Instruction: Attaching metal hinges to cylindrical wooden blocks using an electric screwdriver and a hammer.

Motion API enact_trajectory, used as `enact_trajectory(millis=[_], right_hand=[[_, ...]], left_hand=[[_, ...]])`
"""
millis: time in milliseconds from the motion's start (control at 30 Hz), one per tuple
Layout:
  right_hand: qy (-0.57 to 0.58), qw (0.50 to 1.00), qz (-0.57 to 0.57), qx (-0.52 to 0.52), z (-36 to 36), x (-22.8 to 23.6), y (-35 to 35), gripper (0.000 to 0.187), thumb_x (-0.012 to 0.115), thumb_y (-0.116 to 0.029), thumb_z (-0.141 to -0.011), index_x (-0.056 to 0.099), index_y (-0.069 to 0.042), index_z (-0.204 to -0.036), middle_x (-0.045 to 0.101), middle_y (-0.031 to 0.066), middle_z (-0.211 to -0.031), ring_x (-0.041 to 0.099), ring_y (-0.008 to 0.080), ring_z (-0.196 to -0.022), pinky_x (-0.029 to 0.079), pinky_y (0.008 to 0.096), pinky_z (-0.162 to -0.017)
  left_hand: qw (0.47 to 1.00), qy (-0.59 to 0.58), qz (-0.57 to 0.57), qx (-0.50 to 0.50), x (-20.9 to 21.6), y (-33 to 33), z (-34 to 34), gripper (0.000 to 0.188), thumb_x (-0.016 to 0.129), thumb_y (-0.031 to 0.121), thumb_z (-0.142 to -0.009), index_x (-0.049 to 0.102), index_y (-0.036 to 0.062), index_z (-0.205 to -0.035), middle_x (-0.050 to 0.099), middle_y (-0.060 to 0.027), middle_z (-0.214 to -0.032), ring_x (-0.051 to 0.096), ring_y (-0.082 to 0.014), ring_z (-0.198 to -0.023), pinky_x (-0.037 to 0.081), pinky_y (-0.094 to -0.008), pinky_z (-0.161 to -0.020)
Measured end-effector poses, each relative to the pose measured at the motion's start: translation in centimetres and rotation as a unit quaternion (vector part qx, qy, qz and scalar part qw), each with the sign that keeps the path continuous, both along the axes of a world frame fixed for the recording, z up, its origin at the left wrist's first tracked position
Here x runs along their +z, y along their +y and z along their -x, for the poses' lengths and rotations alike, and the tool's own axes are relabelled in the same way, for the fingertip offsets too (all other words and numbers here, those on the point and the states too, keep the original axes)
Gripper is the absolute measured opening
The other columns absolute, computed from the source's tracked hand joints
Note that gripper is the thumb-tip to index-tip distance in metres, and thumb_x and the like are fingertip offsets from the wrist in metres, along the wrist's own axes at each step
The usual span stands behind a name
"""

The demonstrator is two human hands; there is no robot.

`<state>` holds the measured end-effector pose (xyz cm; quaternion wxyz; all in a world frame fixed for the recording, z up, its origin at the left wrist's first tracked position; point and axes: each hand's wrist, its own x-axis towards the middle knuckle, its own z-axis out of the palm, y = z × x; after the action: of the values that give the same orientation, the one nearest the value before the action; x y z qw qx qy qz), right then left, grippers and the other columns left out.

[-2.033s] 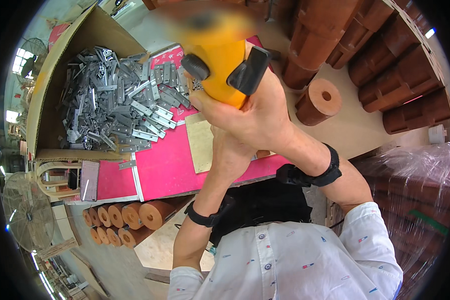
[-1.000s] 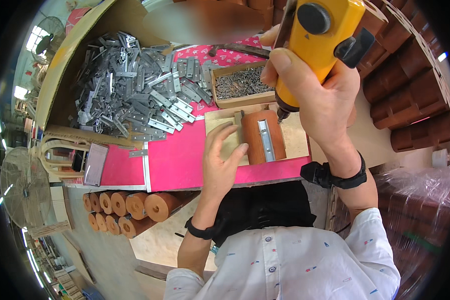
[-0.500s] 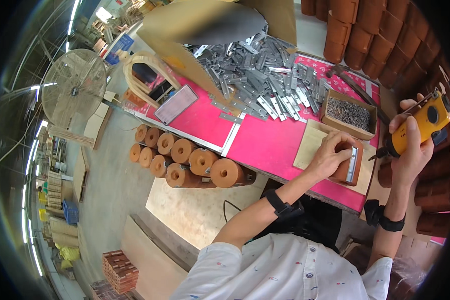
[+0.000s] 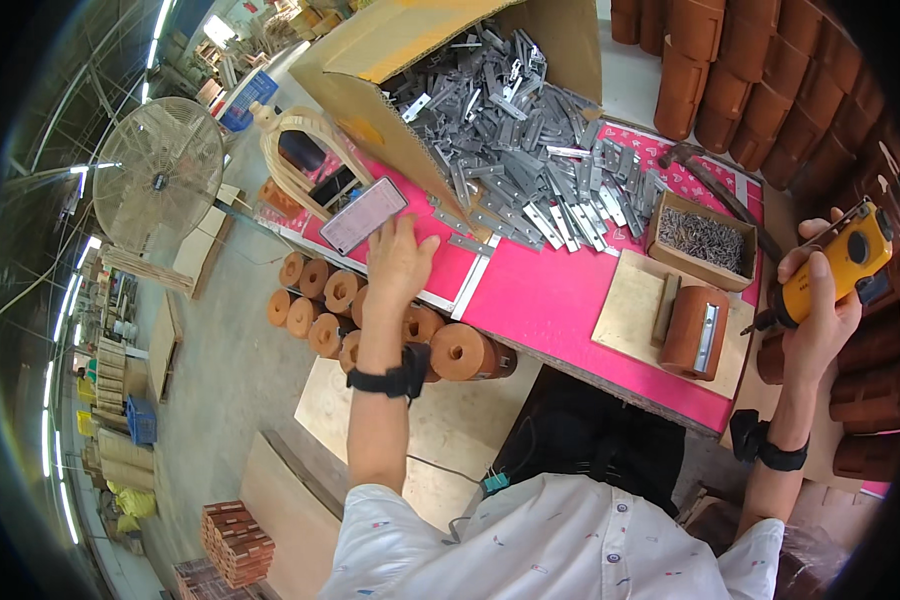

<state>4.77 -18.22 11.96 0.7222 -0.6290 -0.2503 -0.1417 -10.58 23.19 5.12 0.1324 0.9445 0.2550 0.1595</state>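
Note:
My left hand (image 4: 400,262) is stretched out to the left, fingers spread and holding nothing. Its fingertips are at the lower right edge of a phone (image 4: 364,216) propped on the pink table; whether they touch it I cannot tell. My right hand (image 4: 820,310) grips a yellow and black electric screwdriver (image 4: 842,262), its bit pointing left toward a brown wooden cylinder (image 4: 682,330). The bit stays apart from the wood. A silver metal strip (image 4: 707,338) lies along the cylinder, which rests on a light wooden board (image 4: 625,318) against a small wooden block (image 4: 666,308).
A carton (image 4: 370,75) spills flat metal strips (image 4: 530,150) onto the table. Beside them are an open box of screws (image 4: 705,240) and a hammer (image 4: 715,185). Brown cylinders (image 4: 460,352) stand in rows below the table's front edge; more (image 4: 690,80) are stacked at right.
My left hand has left the wooden cylinder and swung left to the phone. A blurred dark shape over the carton is gone. The screwdriver remains in my right hand, nearly still.

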Motion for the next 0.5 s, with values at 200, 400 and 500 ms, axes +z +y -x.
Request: enact_trajectory(millis=[200, 400, 500], right_hand=[[0.012, 1.0, -0.004, 0.015, 0.4, -0.2, 0.5, 0.04, 0.053, -0.005, -0.094, 0.044, 0.002, -0.132, 0.061, 0.011, -0.109, 0.06, 0.0131, -0.074, 0.051, 0.0265, -0.065], [0.004, 1.0, -0.004, 0.003, 0.5, -0.1, 0.1, 0.043, 0.055, -0.004, -0.092, 0.043, 0.002, -0.133, 0.061, 0.0113, -0.11, 0.06, 0.0133, -0.074, 0.051, 0.0264, -0.065], [0.011, 1.0, -0.016, 0.007, 0.6, -0.1, 0.0, 0.043, 0.056, -0.004, -0.092, 0.043, 0.002, -0.133, 0.061, 0.0112, -0.11, 0.061, 0.0134, -0.075, 0.052, 0.0264, -0.066]], left_hand=[[0.961, 0.215, 0.055, 0.165, -3.7, 5.7, -0.5, 0.098, 0.055, 0.072, -0.08, 0.031, 0.0072, -0.149, 0.007, -0.0341, -0.154, 0.02, -0.052, -0.139, 0.026, -0.0577, -0.11], [0.966, 0.182, 0.059, 0.172, -5.4, 7.4, -2.3, 0.104, 0.054, 0.075, -0.078, 0.02, 0.0124, -0.153, 0.006, -0.0337, -0.154, 0.021, -0.052, -0.139, 0.025, -0.0574, -0.111], [0.961, 0.19, 0.08, 0.182, -5.1, 7.5, -2.1, 0.105, 0.054, 0.076, -0.077, 0.017, 0.0128, -0.153, 0.006, -0.0338, -0.154, 0.022, -0.0521, -0.138, 0.026, -0.0569, -0.11]])
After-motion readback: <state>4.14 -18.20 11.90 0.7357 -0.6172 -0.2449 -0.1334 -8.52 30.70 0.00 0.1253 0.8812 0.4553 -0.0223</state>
